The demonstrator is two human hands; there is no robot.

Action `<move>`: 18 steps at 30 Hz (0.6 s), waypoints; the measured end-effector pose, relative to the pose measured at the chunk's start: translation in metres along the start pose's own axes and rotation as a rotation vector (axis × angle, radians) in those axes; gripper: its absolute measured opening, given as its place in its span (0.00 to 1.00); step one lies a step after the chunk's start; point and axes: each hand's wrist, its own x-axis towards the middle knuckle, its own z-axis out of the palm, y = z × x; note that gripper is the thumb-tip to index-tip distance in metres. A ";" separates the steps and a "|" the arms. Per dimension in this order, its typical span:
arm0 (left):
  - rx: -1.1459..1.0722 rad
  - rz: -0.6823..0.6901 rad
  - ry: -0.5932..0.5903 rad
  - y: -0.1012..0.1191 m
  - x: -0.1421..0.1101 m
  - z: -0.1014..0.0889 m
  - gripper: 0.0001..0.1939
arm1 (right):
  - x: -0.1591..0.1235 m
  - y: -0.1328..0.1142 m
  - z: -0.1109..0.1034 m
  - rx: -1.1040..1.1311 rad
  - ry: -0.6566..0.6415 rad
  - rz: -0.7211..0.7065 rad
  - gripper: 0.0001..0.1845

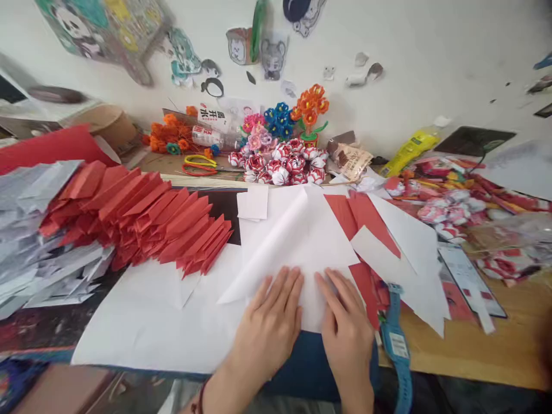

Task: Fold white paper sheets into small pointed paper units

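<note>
Both my hands lie flat, fingers stretched, on a folded white sheet of paper (pixel 297 236) in front of me. My left hand (pixel 269 322) presses the sheet's near left part, beside a raised fold that runs up and away. My right hand (pixel 345 325) presses the near right part, its fingers pointing up and left. Neither hand grips anything. Under the sheet lies a larger white sheet (pixel 159 322) and a blue pad (pixel 308 365).
A pile of folded red paper pieces (pixel 142 221) lies at the left, grey folded papers (pixel 30 236) beyond it. Red and white paper scraps (pixel 388 241) lie at the right, with a blue strap (pixel 397 339). Paper flower balls (pixel 284 164) and bright flowers (pixel 284 118) stand by the wall.
</note>
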 end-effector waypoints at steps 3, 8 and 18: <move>-0.009 -0.001 0.005 0.000 0.000 0.000 0.25 | 0.001 -0.002 0.001 -0.003 0.025 0.011 0.25; -0.029 -0.002 0.013 0.000 0.001 0.000 0.25 | 0.006 -0.006 -0.001 -0.028 -0.085 -0.082 0.29; -0.040 -0.030 0.038 0.001 -0.004 0.003 0.26 | 0.010 -0.001 0.001 -0.015 -0.120 -0.176 0.29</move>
